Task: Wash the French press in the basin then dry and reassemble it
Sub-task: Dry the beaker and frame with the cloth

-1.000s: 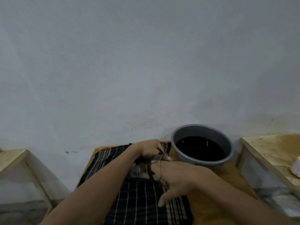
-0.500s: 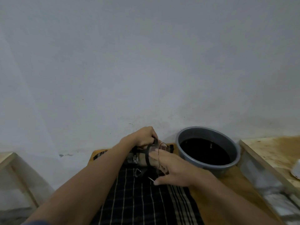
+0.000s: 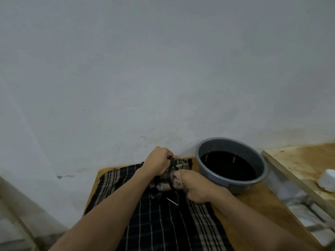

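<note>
French press [image 3: 169, 180]: glass beaker with black frame band, lying on its side, held just above the cloth [image 3: 163, 223] near the far end of the worktop [image 3: 257, 201], just left of the basin [image 3: 231, 163]. Contents of the beaker cannot be made out through the hands.

Left hand [image 3: 157, 164]: grip closed over the black handle and upper side of the press, knuckles up.

Right hand [image 3: 194, 186]: grip closed around the open end of the beaker, on the side nearest the basin; fingers curled under, glass rim showing as a thin arc across them.

Cloth: dark, with pale stripes in a check pattern, spread over most of the left and middle of the worktop, its near end running out of the picture.

Small parts: 1 thin metal piece [image 3: 172, 201] lying on the cloth just below the press; a dark item beside it, too blurred to identify.

Basin: grey, round, filled with dark liquid, standing at the far right corner of the worktop, against the wall [image 3: 163, 69].

Worktop: wood, bare along its right edge.

Second worktop [image 3: 308, 160]: pale wood, stained, to the right, apart from the first; 1 white rounded object [image 3: 327, 178] on it at the picture edge.

Wall: grey-white, scuffed low down.
</note>
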Demonstrator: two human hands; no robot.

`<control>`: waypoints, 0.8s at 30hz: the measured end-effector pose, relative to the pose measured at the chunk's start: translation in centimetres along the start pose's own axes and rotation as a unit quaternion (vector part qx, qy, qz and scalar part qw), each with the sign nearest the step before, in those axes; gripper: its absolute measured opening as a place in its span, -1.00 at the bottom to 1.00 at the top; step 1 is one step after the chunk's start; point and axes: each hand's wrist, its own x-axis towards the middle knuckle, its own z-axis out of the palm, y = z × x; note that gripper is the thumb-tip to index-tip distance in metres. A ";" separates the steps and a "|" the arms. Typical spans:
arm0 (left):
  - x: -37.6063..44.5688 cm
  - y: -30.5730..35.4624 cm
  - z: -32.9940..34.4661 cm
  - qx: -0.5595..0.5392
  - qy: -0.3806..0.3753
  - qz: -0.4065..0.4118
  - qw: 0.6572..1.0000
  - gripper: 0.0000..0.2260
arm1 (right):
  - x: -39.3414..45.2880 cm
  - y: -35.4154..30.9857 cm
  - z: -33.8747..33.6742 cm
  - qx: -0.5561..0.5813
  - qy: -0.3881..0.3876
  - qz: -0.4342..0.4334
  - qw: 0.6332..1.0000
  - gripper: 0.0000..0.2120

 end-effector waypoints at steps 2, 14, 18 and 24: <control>0.0 -0.5 0.4 0.029 0.000 0.006 1.000 -0.52 | 0.2 -0.2 -0.3 0.020 -0.045 0.010 0.999 -0.50; 1.2 -0.3 1.2 0.143 0.217 0.080 0.962 -0.51 | 1.2 1.9 -2.2 0.785 0.086 0.205 0.579 -0.79; 1.9 -0.5 1.6 0.074 0.207 0.090 0.971 -0.42 | 0.3 1.1 -1.9 0.702 0.181 0.162 0.670 -0.76; 4.0 -1.3 0.3 -0.127 0.027 0.029 0.991 -0.43 | -1.1 2.5 -4.6 0.269 0.010 -0.032 0.963 -0.50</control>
